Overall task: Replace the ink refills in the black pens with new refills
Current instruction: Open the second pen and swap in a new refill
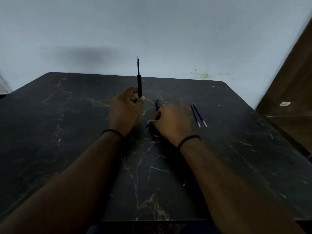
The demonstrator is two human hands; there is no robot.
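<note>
On the table (67, 125), the right hand (170, 123) grips a black piece (157, 105); left hand (125, 110), fingers (135, 92) clamping the upright barrel (139, 87), should steady it so the refill (138, 65) seats straight.

Bare forearms, a thin black band (112, 132) on each wrist, no sleeves.

**Around the work**

We see a black marble-patterned table (236, 157) with pale veins, set against a grey-white wall (152, 31) bearing yellowish stains (205, 75) low down. At right stands a brown wooden panel (290, 102) with a small white label (285, 104).
</note>
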